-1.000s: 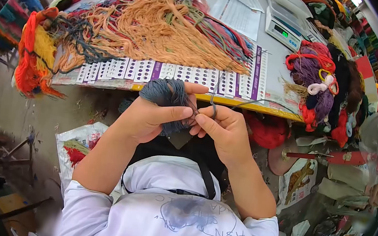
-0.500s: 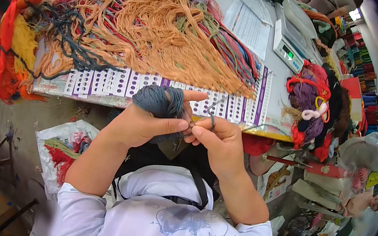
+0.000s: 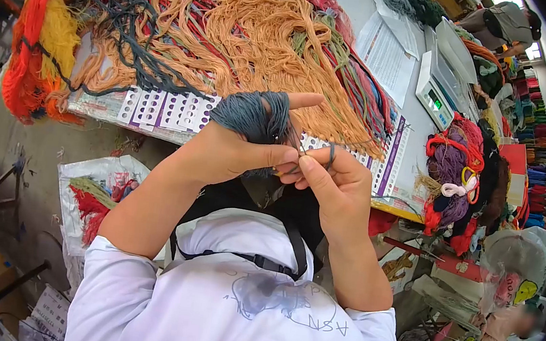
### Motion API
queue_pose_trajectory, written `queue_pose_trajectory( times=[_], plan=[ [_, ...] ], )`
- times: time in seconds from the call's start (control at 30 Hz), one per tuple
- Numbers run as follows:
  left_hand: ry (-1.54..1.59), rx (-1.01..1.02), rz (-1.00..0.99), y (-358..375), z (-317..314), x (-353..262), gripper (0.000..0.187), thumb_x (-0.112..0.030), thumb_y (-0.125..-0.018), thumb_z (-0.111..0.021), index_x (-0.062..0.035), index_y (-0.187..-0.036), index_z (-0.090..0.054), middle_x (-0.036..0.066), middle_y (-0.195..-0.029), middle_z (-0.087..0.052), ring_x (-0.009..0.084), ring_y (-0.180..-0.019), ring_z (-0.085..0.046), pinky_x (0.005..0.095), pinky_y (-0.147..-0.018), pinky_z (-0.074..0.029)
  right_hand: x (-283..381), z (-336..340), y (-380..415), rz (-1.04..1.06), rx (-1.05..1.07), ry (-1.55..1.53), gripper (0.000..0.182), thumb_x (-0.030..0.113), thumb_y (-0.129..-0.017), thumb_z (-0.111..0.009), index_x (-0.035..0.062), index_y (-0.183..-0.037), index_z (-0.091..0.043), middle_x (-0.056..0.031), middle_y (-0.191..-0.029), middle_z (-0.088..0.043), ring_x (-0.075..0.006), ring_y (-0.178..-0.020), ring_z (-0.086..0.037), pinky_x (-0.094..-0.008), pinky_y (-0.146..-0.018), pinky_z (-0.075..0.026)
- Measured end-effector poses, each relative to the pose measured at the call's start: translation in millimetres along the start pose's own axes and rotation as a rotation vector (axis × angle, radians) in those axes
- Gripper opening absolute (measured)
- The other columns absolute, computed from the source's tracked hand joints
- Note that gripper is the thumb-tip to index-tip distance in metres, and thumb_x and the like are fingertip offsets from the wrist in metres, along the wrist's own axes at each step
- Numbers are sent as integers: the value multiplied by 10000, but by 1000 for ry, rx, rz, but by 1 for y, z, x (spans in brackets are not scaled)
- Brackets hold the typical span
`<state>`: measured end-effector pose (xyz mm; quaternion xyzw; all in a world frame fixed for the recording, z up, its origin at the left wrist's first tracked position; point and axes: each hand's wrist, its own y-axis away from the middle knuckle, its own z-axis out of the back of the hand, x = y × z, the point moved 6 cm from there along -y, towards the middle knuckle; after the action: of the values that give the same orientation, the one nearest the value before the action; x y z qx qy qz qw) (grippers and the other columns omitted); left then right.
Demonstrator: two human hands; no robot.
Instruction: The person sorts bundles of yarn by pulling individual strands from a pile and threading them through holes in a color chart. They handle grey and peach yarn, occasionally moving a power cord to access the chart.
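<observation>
Dark blue-grey yarn [image 3: 251, 115] is wrapped in a thick bundle round my left hand [image 3: 238, 149], whose index finger points out to the right. The thumb of that hand presses near the yarn's strands. My right hand [image 3: 337, 178] pinches a thin strand between thumb and forefinger, close against the left fingertips, and a loop of the same yarn goes round one of its fingers. Beyond both hands, long orange threads [image 3: 262, 39] lie spread over red, blue and green ones on the table. White cards with punched holes [image 3: 170, 110] stick out below the threads.
A digital scale [image 3: 436, 98] stands on the table's right side, beside printed papers [image 3: 384, 51]. Red and purple yarn [image 3: 450, 158] hangs over the right edge, red and yellow skeins [image 3: 37, 39] over the left. A plastic bag [image 3: 96, 196] lies below. A person [image 3: 498, 26] is at the far right.
The view has shifted, so the table and its contents appear further right and tilted. Both hands remain together on the yarn; the left index finger points slightly more upward.
</observation>
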<state>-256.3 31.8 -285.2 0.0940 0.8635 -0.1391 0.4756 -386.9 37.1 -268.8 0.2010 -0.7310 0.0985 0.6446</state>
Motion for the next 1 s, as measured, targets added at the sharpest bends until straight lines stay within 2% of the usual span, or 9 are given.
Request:
queue_pose_trajectory(
  times=[0.13,0.2,0.33,0.43,0.63,0.9,0.93,0.97,1.0],
  plan=[
    [-179,9,-8,-2,-2,-6,631,2,-758,-650,35,-1328,-383,-7,-837,-522,54,-727,-503,189,-628,-419,-3,13,-3,127,-54,211,85,80,-848,-601,-1,-850,-626,-49,-815,-634,-85,-699,-558,-201,-626,-433],
    [-213,11,26,-3,-2,-6,605,1,-763,-617,36,-1323,-391,-15,-843,-522,47,-737,-499,176,-633,-408,5,11,-5,273,-55,311,59,70,-818,-615,15,-818,-635,-32,-816,-623,-85,-717,-533,-212,-629,-409],
    [-218,39,6,-4,-7,-9,595,0,-765,-593,35,-1324,-390,-16,-852,-523,46,-753,-500,173,-634,-405,10,13,-6,310,-89,302,56,55,-791,-615,23,-832,-636,-31,-804,-622,-86,-735,-532,-228,-640,-408],
    [-197,-2,13,-4,-8,-12,610,2,-761,-594,34,-1331,-379,-14,-852,-525,45,-746,-501,174,-628,-411,8,13,-8,242,-89,264,57,62,-785,-616,28,-825,-636,-27,-805,-622,-88,-725,-533,-233,-642,-407],
    [-229,7,33,-3,-9,-15,633,0,-748,-590,46,-1337,-362,-13,-841,-522,41,-723,-498,177,-624,-427,9,9,-8,277,-16,318,43,60,-776,-622,25,-801,-621,-24,-802,-617,-90,-733,-536,-234,-638,-401],
    [-340,77,-25,-11,-6,-12,639,-45,-694,-477,81,-1312,-373,-19,-783,-474,65,-675,-433,203,-662,-383,10,10,-7,164,9,-85,49,-30,-823,-535,-2,-816,-576,-50,-831,-604,-109,-809,-562,-241,-772,-446],
    [-349,79,-38,-11,-4,-11,613,-79,-710,-504,71,-1295,-396,-12,-775,-466,72,-680,-420,208,-667,-375,14,6,-6,158,33,-78,61,-13,-837,-514,5,-812,-566,-49,-831,-601,-122,-831,-568,-256,-788,-451],
    [-149,32,-7,-6,1,0,182,40,-675,-472,4,-843,-531,78,-1054,-593,89,-719,-484,236,-587,-384,10,6,-6,129,45,-137,74,11,-848,-501,13,-809,-564,-59,-831,-606,-130,-806,-568,-267,-776,-458],
    [-87,-59,12,-6,3,9,289,15,-715,-507,19,-997,-570,22,-847,-569,64,-691,-463,224,-595,-381,6,7,-4,73,43,-218,57,45,-848,-516,20,-825,-562,-72,-832,-615,-132,-772,-563,-265,-729,-465]
  ],
)
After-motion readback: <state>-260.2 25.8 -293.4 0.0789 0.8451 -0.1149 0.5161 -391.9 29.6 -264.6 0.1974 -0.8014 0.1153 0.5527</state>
